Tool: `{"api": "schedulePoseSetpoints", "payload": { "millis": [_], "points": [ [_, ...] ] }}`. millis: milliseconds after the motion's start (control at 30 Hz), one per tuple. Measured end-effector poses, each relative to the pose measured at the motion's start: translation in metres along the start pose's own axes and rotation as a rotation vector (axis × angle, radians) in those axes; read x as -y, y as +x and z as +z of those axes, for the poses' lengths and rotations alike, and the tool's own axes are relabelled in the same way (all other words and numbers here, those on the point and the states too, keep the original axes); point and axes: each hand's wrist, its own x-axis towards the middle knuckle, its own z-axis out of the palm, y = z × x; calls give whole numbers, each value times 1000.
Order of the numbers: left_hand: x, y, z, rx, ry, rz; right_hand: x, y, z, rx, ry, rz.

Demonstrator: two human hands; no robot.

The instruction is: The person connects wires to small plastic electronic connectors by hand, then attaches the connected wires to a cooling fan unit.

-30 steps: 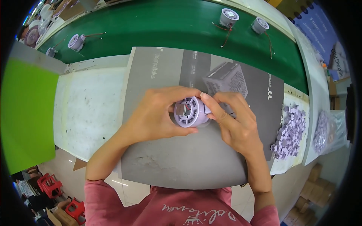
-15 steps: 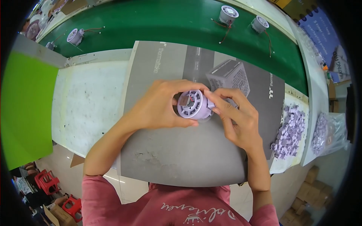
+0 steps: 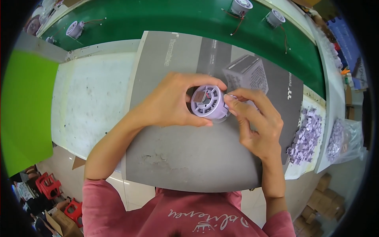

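My left hand [image 3: 167,102] is wrapped round a lilac, drum-shaped plastic housing [image 3: 218,110], thumb below and fingers above. The housing's slotted round face is tilted up to the left, and a brownish flat part and a bit of red wire show inside the ring. At the housing's right side, my right hand [image 3: 260,122] has its thumb and forefinger pinched together. A little lilac plastic shows at these fingertips, mostly covered by them; its exact shape is hidden. Both hands are above a grey printed cardboard sheet [image 3: 189,158].
Several similar housings with wires, such as one at the left [image 3: 74,30] and one at the right [image 3: 275,18], stand on the green belt [image 3: 158,19]. A pile of small lilac pieces [image 3: 306,138] lies at the right, near a clear plastic bag [image 3: 349,136]. A bright green panel [image 3: 27,110] stands left.
The housing and both hands have shifted slightly right and up in the picture. My right fingertips have drawn a little away from the housing's side. The surroundings have shifted slightly too.
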Motion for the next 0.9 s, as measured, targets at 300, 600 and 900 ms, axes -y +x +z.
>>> {"api": "schedulePoseSetpoints", "payload": {
  "millis": [300,600,900],
  "points": [
    [-1,0,3,-39,160,128,-2,2,2,-1,23,-6],
    [-9,-5,6,-90,248,138,3,11,-11,78,-76,26],
    [-7,30,-141,-512,978,-13,6,5,-93,126,-364,244]
  ]
}}
